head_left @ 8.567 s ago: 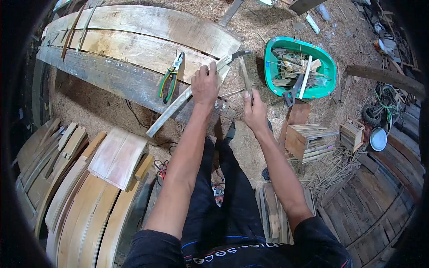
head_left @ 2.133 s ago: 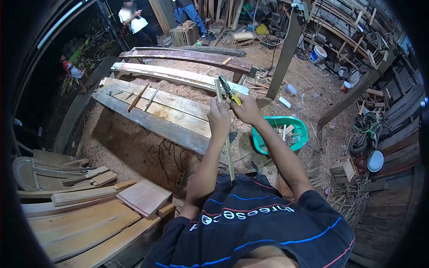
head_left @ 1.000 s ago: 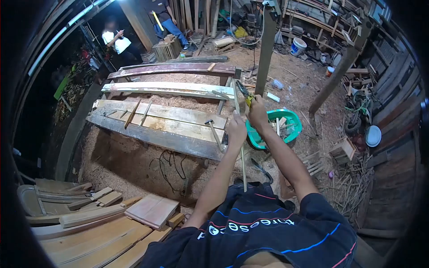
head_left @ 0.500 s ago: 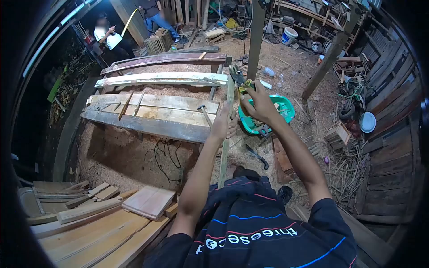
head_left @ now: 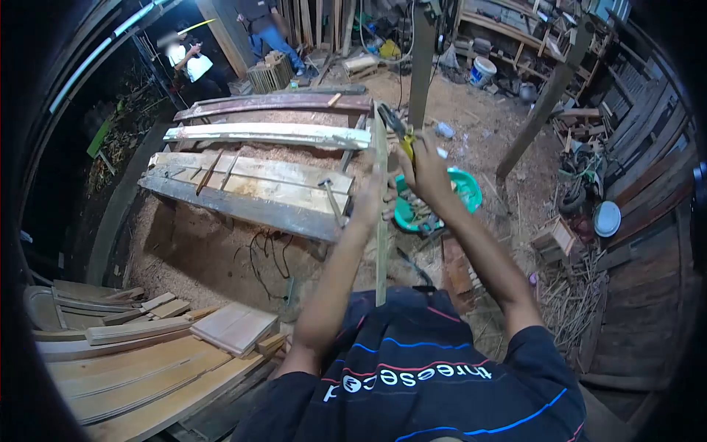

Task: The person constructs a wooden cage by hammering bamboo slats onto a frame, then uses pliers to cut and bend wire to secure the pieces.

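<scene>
My left hand is wrapped round a long, narrow wooden strip, which runs from near my waist away toward the bench's right end. In my right hand is a pair of pliers with yellow handles. Its dark metal head lies beside the far end of the strip and overlaps its edge in this view. Below my right wrist stands a green basin with wood scraps and other small items in it. A hammer rests on the bench just left of my left hand.
A low plank bench lies ahead to the left. Boards are stacked at lower left. Wooden posts rise ahead and to the right. A dark-handled tool lies on the floor. Two people are at the back left.
The pliers have turned more upright in my right hand, with the yellow handles showing more. The strip's near end has shifted right and away from me. My left hand looks blurred by motion.
</scene>
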Action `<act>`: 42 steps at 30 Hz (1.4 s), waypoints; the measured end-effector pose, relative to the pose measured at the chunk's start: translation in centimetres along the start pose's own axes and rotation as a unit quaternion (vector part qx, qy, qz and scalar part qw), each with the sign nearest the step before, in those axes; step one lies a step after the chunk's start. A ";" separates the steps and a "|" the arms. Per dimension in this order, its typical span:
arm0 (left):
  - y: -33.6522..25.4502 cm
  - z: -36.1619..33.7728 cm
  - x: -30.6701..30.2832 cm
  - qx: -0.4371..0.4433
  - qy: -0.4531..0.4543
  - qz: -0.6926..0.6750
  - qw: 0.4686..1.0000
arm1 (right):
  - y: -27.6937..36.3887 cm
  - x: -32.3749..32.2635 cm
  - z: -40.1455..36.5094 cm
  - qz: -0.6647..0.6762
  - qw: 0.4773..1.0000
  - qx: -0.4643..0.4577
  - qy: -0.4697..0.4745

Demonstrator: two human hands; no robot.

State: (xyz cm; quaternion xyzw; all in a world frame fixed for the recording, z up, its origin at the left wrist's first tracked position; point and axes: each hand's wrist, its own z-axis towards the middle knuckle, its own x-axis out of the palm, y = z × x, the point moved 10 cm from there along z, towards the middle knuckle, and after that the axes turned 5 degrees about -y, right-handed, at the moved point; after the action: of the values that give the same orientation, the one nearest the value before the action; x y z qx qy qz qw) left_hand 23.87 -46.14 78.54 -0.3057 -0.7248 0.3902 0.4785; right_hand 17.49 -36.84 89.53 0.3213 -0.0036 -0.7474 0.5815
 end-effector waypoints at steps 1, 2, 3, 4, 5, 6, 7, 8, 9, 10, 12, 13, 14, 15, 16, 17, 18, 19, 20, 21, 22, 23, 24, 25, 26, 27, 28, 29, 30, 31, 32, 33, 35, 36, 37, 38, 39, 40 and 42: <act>0.6 0.4 0.9 0.015 0.004 -0.003 1.000 | -0.5 -0.5 -0.3 -0.019 0.999 -0.018 -0.027; 0.6 1.0 1.9 0.029 0.007 -0.009 1.000 | -1.0 -1.3 -0.2 -0.011 0.998 -0.029 -0.055; 1.3 1.5 2.5 0.029 0.003 -0.006 1.000 | -2.5 -1.4 -0.3 0.001 0.999 -0.003 -0.051; 2.3 1.7 2.7 0.025 -0.011 0.006 1.000 | -3.7 -1.6 -1.0 0.014 0.998 0.031 -0.046; 2.4 2.5 3.1 0.029 -0.024 0.018 0.999 | -4.6 -1.5 -1.2 0.039 0.998 0.050 -0.025; 2.9 2.6 3.2 0.028 -0.041 0.029 0.998 | -5.3 -1.5 -1.8 0.066 0.995 0.072 0.000; 3.2 2.7 3.4 0.027 -0.061 0.026 0.997 | -5.7 -1.2 -1.9 0.094 0.991 0.089 0.025; 2.9 3.2 3.6 0.035 -0.065 0.038 0.997 | -5.4 -1.8 -0.9 0.105 0.992 0.076 0.009; 3.5 3.3 3.5 0.039 -0.069 0.052 0.995 | -4.7 -2.5 -0.9 0.116 0.991 0.067 -0.007; 4.1 3.0 3.4 0.038 -0.074 0.068 0.994 | -4.3 -3.1 -1.5 0.127 0.990 0.062 -0.022; 4.4 2.6 3.5 0.047 -0.078 0.094 0.991 | -5.5 -2.4 -2.7 0.138 0.984 0.111 -0.001; 4.4 2.5 3.6 0.058 -0.078 0.103 0.990 | -5.6 -2.3 -3.1 0.136 0.984 0.115 0.013; 4.3 2.5 3.6 0.071 -0.079 0.111 0.988 | -5.8 -2.2 -3.1 0.133 0.984 0.117 0.027; 4.6 2.6 3.4 0.074 -0.081 0.095 0.989 | -6.7 -1.3 -3.7 0.164 0.977 0.131 0.042; 4.4 2.6 3.4 0.082 -0.078 0.087 0.990 | -7.0 -0.9 -3.5 0.180 0.972 0.138 0.056; 4.3 2.5 3.4 0.087 -0.073 0.079 0.990 | -7.1 -0.6 -3.6 0.194 0.967 0.147 0.072; 4.6 2.0 3.4 0.090 -0.070 0.070 0.991 | -7.2 -0.3 -4.1 0.208 0.961 0.158 0.089; 4.7 1.9 3.3 0.078 -0.069 0.054 0.993 | -7.2 0.1 -4.2 0.215 0.956 0.166 0.109; 4.6 1.8 3.3 0.067 -0.069 0.039 0.995 | -7.0 0.4 -3.9 0.235 0.949 0.173 0.117; 4.5 1.5 3.2 0.055 -0.069 0.024 0.996 | -6.6 0.5 -3.4 0.256 0.941 0.181 0.127; 4.3 1.2 3.1 0.050 -0.079 0.023 0.995 | -6.2 0.5 -3.4 0.276 0.931 0.192 0.139; 4.0 1.1 2.9 0.042 -0.089 0.020 0.995 | -5.5 0.5 -3.0 0.311 0.920 0.200 0.131; 3.9 0.8 2.8 0.030 -0.099 0.017 0.995 | -5.4 1.2 -3.0 0.323 0.917 0.196 0.130; 3.7 0.7 2.8 0.012 -0.103 0.001 0.995 | -5.8 1.9 -2.9 0.332 0.915 0.192 0.128; 4.1 1.2 2.7 0.001 -0.076 -0.009 0.997 | -6.1 2.1 -3.2 0.338 0.912 0.192 0.127; 4.1 2.1 2.3 -0.002 -0.049 -0.018 0.999 | -6.3 2.4 -3.1 0.345 0.904 0.214 0.131; 4.2 2.2 1.8 -0.007 -0.026 -0.025 0.999 | -5.9 2.7 -3.2 0.355 0.894 0.238 0.135; 4.1 2.2 1.8 -0.009 -0.005 -0.030 0.999 | -5.6 2.8 -3.2 0.367 0.883 0.257 0.138; 3.7 2.3 2.0 -0.006 0.017 -0.035 0.999 | -5.4 2.8 -3.1 0.376 0.878 0.261 0.141; 3.3 2.2 2.3 -0.002 0.040 -0.039 0.998 | -5.2 2.8 -3.0 0.385 0.873 0.264 0.142; 3.0 2.2 2.2 -0.001 0.032 -0.038 0.999 | -4.9 2.8 -2.6 0.395 0.868 0.267 0.142; 2.9 2.1 2.4 -0.003 0.025 -0.038 0.999 | -4.7 2.6 -2.4 0.374 0.873 0.264 0.167; 3.3 1.6 2.3 -0.006 0.004 -0.039 0.999 | -4.7 2.3 -1.7 0.260 0.929 0.204 0.169; 3.3 1.4 2.1 -0.004 -0.009 -0.038 0.999 | -4.5 2.1 -1.4 0.200 0.950 0.172 0.167; 3.0 1.5 2.0 0.000 -0.020 -0.037 0.999 | -3.7 0.9 -0.4 0.152 0.976 0.106 0.117; 2.8 1.4 2.2 -0.001 -0.008 -0.048 0.999 | -2.6 -0.4 0.0 0.102 0.992 0.041 0.067; 2.7 1.0 2.4 -0.004 0.002 -0.059 0.998 | -1.5 -1.6 0.0 0.051 0.998 -0.022 0.019; 2.6 0.5 2.6 -0.008 0.012 -0.070 0.997 | -1.8 -1.4 -0.2 0.040 0.999 -0.015 0.029; 2.5 -0.7 3.2 -0.036 0.028 -0.098 0.994 | -2.1 -1.0 -0.4 0.020 0.998 -0.003 0.052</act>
State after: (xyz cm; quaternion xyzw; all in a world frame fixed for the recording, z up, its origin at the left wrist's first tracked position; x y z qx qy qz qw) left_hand 23.57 -42.10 78.00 -0.2611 -0.7508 0.3067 0.5236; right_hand 15.97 -35.10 88.88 0.3579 0.0226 -0.7178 0.5967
